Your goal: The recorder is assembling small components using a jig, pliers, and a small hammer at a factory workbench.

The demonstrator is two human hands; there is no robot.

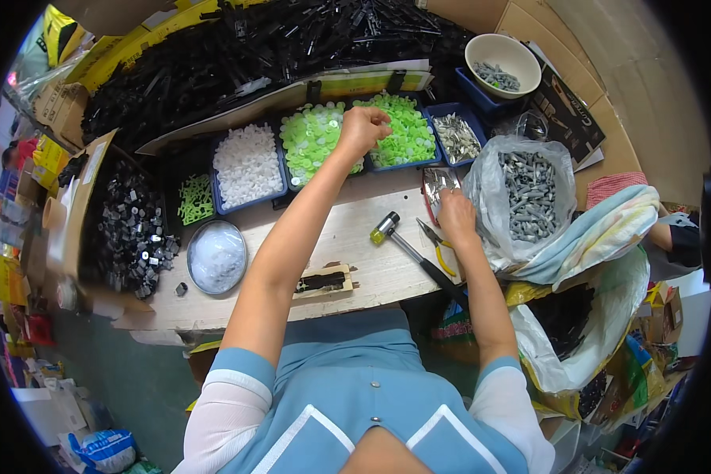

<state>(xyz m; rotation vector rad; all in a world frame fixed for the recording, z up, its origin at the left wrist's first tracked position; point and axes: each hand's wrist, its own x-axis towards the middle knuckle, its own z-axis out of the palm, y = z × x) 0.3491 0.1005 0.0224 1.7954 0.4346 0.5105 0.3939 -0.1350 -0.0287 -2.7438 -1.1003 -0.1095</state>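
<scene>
My left hand (363,130) is stretched out over the bins, above the border between a tray of pale green round discs (306,136) and a tray of bright green small plastic parts (407,130). Its fingers are drawn together, and what they hold, if anything, does not show. My right hand (456,215) reaches down at a small red-edged container of shiny metal pieces (437,183). Those fingers are bent together at the pieces, their tips partly hidden. Just below it lie yellow-handled pliers (438,241) and a hammer (407,246). In front of me sits a wooden jig (324,282) with a black part in it.
White parts fill a tray (249,166) at left, beside a round dish (216,257) and a box of black pieces (130,229). Rightward are a blue tray of metal parts (456,134), a bag of grey parts (527,193) and a bowl (521,51). Black parts (284,47) are heaped behind.
</scene>
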